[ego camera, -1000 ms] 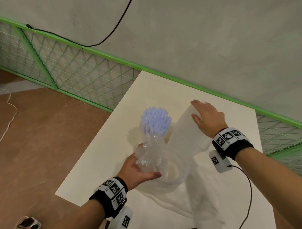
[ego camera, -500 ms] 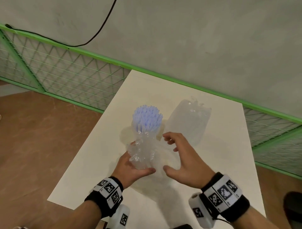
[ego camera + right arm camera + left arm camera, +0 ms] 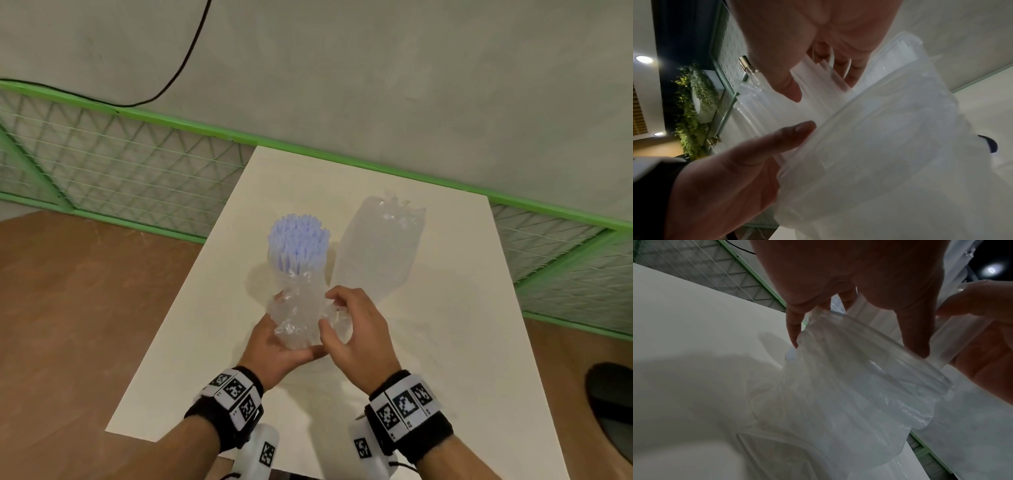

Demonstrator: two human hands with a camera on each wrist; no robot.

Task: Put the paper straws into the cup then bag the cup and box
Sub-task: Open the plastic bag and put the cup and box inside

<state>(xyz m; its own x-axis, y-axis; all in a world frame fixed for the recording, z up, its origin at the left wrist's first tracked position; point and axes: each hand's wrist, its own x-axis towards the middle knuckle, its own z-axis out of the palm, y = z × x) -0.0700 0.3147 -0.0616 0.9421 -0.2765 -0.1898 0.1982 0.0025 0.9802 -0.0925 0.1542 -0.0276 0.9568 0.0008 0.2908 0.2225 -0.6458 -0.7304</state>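
- Nearest the camera in the head view, two wrists wear black bands with square markers; the left hand (image 3: 274, 346) sits at about 7 o'clock of the cup (image 3: 297, 315), fingers and thumb curled round its lower part, gripping it through crinkled clear plastic.
- The right hand (image 3: 356, 337) sits at about 4 o'clock of the same cup; its fingers are bent and its thumb lies against the plastic on the cup's right side, pinching the bag (image 3: 337, 318) there; how firm that hold is cannot be told.
- From the left wrist view the left hand (image 3: 869, 280) fills the top of the frame, thumb and fingers (image 3: 794, 327) spread over the cup's clear rim (image 3: 890, 344); the bag (image 3: 838, 402) hangs loose beneath it toward the table (image 3: 684, 321).
- From the right wrist view the right hand (image 3: 818, 32) is at 12 o'clock with its fingers reaching over the plastic; the left hand (image 3: 725, 186) lies at 8 o'clock, thumb pressed to the cup (image 3: 890, 146).
- Above both hands, at 12 o'clock, the paper straws (image 3: 298, 245) stand upright in the cup, pale blue ends bunched together.
- Farther back, at 1 o'clock of the right hand, the clear box (image 3: 378, 246) rests on the white table (image 3: 462, 342), apart from the cup; whether the bag's film covers it cannot be told.
- Beyond the table runs a green mesh fence (image 3: 120, 164); a black cable (image 3: 178, 75) hangs on the grey wall.
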